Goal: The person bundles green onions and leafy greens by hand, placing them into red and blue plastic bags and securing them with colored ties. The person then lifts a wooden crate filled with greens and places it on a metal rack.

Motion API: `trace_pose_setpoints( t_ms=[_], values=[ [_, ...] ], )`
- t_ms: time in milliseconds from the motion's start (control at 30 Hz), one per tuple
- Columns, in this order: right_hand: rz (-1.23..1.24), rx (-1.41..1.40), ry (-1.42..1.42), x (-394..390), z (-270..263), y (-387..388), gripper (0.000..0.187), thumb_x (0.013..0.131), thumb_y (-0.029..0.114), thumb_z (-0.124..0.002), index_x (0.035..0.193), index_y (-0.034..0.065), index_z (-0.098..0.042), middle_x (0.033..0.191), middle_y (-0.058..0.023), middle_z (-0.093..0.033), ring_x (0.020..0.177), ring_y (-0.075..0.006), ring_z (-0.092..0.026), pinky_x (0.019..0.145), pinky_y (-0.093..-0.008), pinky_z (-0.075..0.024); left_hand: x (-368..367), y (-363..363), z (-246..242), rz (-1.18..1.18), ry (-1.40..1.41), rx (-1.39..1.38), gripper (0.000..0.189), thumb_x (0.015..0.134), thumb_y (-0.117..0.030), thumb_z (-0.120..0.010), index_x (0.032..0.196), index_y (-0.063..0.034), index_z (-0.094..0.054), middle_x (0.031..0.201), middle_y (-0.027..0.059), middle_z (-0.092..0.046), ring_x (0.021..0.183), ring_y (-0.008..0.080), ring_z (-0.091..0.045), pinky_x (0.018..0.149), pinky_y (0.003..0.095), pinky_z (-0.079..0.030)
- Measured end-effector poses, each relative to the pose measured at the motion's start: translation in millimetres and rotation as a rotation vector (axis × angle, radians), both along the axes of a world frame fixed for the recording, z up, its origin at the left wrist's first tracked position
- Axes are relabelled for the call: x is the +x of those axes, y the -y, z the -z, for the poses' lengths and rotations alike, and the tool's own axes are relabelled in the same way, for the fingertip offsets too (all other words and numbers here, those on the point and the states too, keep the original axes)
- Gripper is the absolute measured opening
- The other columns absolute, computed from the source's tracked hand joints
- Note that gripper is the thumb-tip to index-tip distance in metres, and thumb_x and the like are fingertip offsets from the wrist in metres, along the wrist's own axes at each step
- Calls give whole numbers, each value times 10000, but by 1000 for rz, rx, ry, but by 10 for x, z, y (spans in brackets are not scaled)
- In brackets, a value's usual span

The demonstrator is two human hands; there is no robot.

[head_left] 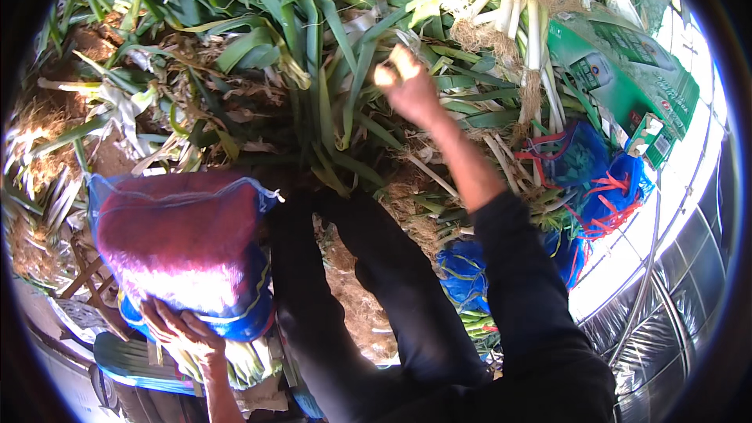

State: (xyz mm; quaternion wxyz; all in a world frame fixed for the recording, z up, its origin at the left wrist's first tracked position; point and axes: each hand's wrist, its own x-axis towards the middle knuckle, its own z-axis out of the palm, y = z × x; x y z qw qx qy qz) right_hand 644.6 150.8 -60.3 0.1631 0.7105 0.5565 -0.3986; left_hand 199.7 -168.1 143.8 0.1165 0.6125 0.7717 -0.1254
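My left hand [179, 329] lies with fingers spread against the lower edge of a stack of mesh bags, blue with yellow edging below and a dark red folded bundle [176, 217] on top inside blue netting. White leek stalks [252, 364] show just beneath it. My right hand [408, 85] is raised over green leek leaves [317, 23]; it is blurred and its fingers are bent, so whether they hold anything is unclear. Beyond it, leeks with pale stems and roots [499, 17] lie in a heap at the upper right.
A green printed cardboard box [634, 70] lies at the right, beside blue mesh bags with red ties [617, 188]. Another blue mesh bag [464, 273] lies near my right leg. Black plastic sheeting [675, 282] and cables run along the right edge. Bagged leeks [135, 361] are at the lower left.
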Motion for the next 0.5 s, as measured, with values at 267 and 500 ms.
trace_pose_setpoints(
  t_ms=[267,500],
  values=[
    [-181,379,143,452,1223,-472,699,1025,531,-507,1379,-71,-521,960,-275,-684,974,-378,-679,935,-490,-544,-33,105,188,33,103,131,535,1121,-276,-249,1549,17,-379,1587,256,-397,1466,439,-372,1196,591,-292],
    [-273,103,148,742,661,78,739,1004,521,-535,1358,-126,-481,1024,-290,-695,1083,-425,-624,1130,-539,-357,-55,49,66,88,70,9,572,1112,-304,-243,1601,-7,-253,1630,247,-321,1512,424,-304,1230,585,-257]
  ],
)
